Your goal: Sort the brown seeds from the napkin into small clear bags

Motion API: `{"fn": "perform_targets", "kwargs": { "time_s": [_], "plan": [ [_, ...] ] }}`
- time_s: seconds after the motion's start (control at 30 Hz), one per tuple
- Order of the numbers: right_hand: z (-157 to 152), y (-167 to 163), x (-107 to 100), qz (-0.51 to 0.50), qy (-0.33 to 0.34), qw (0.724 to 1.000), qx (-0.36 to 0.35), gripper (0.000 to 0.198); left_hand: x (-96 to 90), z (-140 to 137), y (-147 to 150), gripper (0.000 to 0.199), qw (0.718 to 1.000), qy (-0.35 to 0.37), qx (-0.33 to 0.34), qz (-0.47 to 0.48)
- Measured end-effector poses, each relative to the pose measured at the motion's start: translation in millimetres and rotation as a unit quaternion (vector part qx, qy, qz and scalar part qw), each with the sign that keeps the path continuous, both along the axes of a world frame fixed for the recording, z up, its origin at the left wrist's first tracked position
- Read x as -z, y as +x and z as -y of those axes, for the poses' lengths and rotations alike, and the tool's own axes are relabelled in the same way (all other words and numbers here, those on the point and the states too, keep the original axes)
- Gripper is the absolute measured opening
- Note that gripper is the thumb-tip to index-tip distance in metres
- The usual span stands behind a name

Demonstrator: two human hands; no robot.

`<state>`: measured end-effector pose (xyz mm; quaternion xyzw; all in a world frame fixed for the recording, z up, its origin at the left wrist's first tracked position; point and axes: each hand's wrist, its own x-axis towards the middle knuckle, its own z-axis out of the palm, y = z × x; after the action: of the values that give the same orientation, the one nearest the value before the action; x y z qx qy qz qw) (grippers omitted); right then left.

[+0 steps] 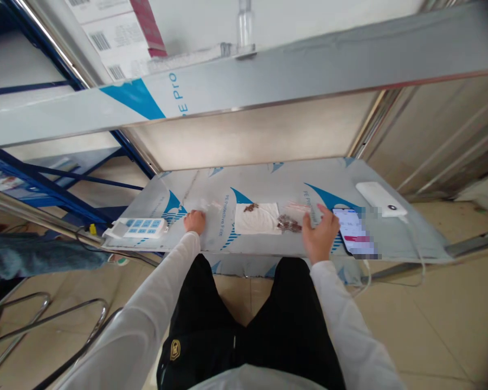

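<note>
Brown pieces (pixel 289 223) (small, blurred) lie mid-frame on and beside a white sheet (pixel 255 222); left hand (pixel 194 222) curled in, right hand (pixel 320 234) spread.

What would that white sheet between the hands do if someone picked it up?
The white sheet would probably flop, since it looks thin and slightly wrinkled. It is likely light for its size, lying nearly flat on the table. The small brown bits near its far edge might slide off if it tilted.
</note>
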<state>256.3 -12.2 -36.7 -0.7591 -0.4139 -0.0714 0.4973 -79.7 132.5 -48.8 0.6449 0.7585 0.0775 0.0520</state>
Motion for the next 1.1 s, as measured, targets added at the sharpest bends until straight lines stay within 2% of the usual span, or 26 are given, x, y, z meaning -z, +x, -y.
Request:
{"fn": "perform_targets", "kwargs": {
  "time_s": [0.13,0.27,0.37,0.43,0.5,0.53,0.57,0.6,0.63,0.67,0.7,0.73,0.83,0.93,1.03,1.1],
  "plan": [
    [29,-61,-3,-0.081,0.042,0.996,-0.006,0.038,-12.3,9,2,0.030,0.999,0.031,0.000,0.010],
    [46,-114,-4,-0.138,0.023,0.986,-0.094,0.033,-32.5,31,16,0.036,0.994,0.087,-0.012,0.060],
    [56,-139,-10,-0.175,0.006,0.971,-0.164,0.030,-42.3,68,38,0.043,0.983,0.124,-0.013,0.132],
    [62,-150,-17,-0.212,-0.004,0.957,-0.200,0.031,-44.8,103,58,0.045,0.971,0.132,0.014,0.197],
    [67,-155,-27,-0.283,-0.011,0.936,-0.209,0.041,-46.8,140,78,0.041,0.955,0.126,0.060,0.263],
    [69,-156,-32,-0.333,-0.013,0.919,-0.211,0.047,-48.2,156,85,0.039,0.939,0.122,0.093,0.308],
    [71,-155,-37,-0.388,-0.019,0.895,-0.220,0.052,-50.0,170,91,0.038,0.892,0.115,0.142,0.414],
    [73,-153,-42,-0.442,-0.028,0.864,-0.238,0.054,-52.1,181,95,0.035,0.851,0.102,0.187,0.479],
    [74,-149,-47,-0.488,-0.036,0.832,-0.261,0.054,-54.1,190,96,0.032,0.826,0.097,0.213,0.513],
    [76,-146,-51,-0.523,-0.038,0.804,-0.282,0.052,-55.7,196,94,0.031,0.805,0.093,0.231,0.539],
    [78,-142,-54,-0.543,-0.030,0.786,-0.294,0.050,-56.6,199,92,0.029,0.797,0.087,0.241,0.547],
    [80,-139,-57,-0.550,-0.012,0.781,-0.297,0.048,-56.7,201,88,0.028,0.796,0.082,0.245,0.548],
    [86,-132,-64,-0.515,0.041,0.802,-0.299,0.037,-53.0,202,79,0.027,0.798,0.067,0.250,0.545],
    [90,-128,-70,-0.422,0.021,0.844,-0.330,0.025,-51.3,200,77,0.027,0.804,0.084,0.237,0.539],
    [90,-126,-75,-0.252,0.031,0.924,-0.287,0.017,-59.8,200,78,0.030,0.826,0.137,0.131,0.530],
    [89,-127,-76,-0.129,0.043,0.959,-0.247,0.011,-69.7,201,80,0.032,0.827,0.136,0.070,0.540]
  ]
}}
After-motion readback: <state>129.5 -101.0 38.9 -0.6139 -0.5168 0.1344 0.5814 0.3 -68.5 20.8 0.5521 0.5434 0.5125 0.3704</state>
